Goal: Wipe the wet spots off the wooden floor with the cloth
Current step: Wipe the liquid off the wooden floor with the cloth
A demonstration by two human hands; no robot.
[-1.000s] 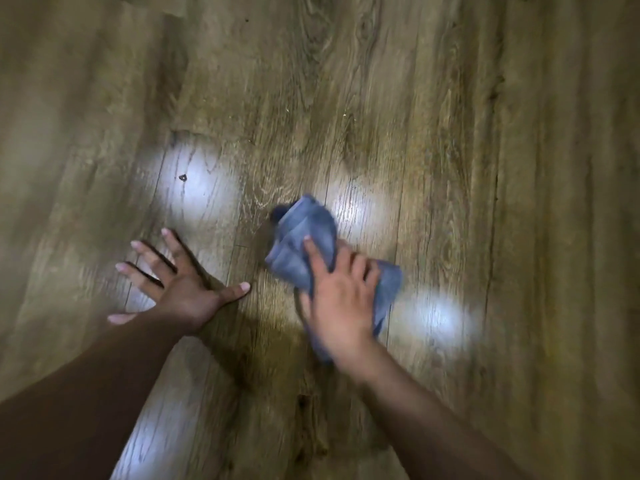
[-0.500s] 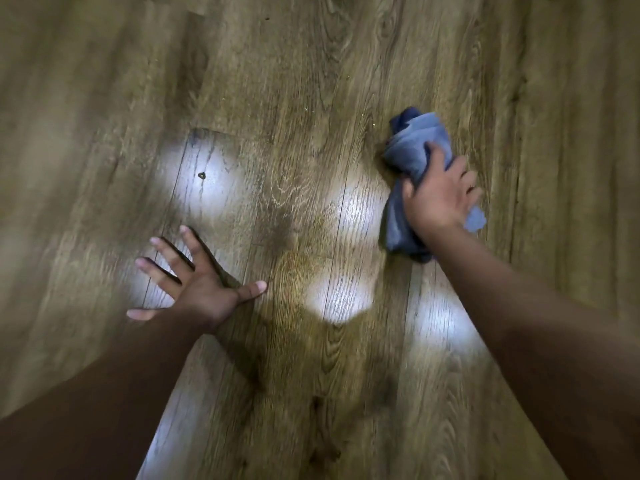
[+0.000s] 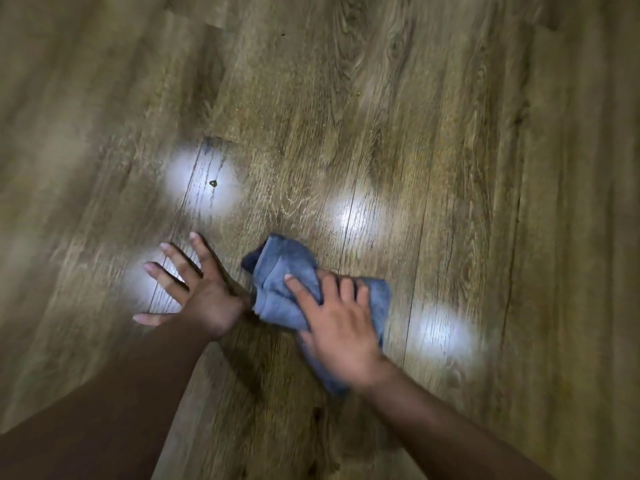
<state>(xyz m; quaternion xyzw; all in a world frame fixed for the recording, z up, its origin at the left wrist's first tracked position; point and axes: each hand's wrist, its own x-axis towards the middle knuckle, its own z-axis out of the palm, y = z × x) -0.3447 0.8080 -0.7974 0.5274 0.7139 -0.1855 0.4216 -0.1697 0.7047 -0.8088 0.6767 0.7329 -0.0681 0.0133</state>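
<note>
A crumpled blue cloth [image 3: 284,275] lies on the wooden floor [image 3: 450,133] near the middle of the view. My right hand [image 3: 337,320] presses down on the cloth with its fingers spread over the fabric. My left hand [image 3: 204,292] rests flat on the floor just left of the cloth, fingers apart, holding nothing. Its thumb side almost touches the cloth's left edge. I cannot make out distinct wet spots; the floor shows bright light reflections instead.
Several round light reflections gleam on the planks, one [image 3: 202,181] far left and one [image 3: 441,332] right of the cloth. A small dark speck [image 3: 212,183] sits inside the far left reflection. Bare planks run in every direction.
My right hand has dragged the cloth from the far right back toward me and to the left, beside my left hand. The left hand stays planted on the floor.
</note>
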